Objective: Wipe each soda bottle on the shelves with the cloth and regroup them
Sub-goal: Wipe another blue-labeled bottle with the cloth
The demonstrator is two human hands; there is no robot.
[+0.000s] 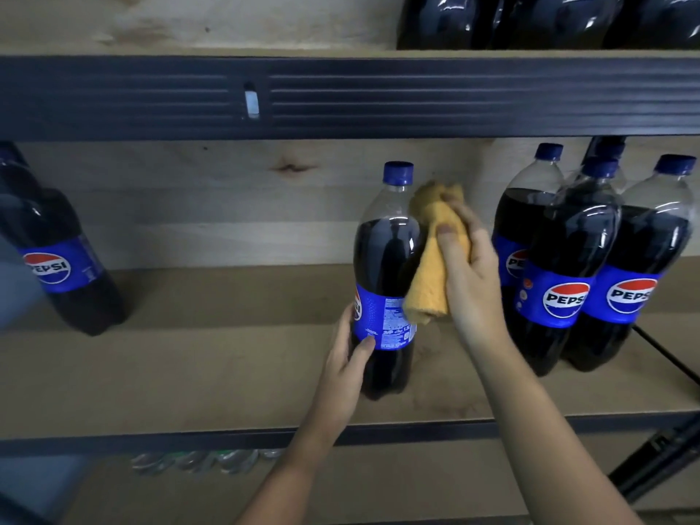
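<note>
Upright soda bottle (386,274) (blue cap, blue label, dark cola) standing alone mid-shelf, gripped low on its label. Crumpled yellow cloth (432,255) pressed against its right shoulder. Grouped bottles (575,267) stand close together at right; another bottle (57,252) stands far left.

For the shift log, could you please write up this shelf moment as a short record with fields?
setting: wooden shelf with dark metal rails
bottle in work: middle Pepsi bottle, upright, standing apart from the others
left hand: holds the bottle low down, thumb on the blue label
right hand: holds the yellow cloth against the bottle's right side
right group: several Pepsi bottles clustered together
left bottle: one Pepsi bottle at the frame edge
upper shelf: wrapped dark bottles
</note>
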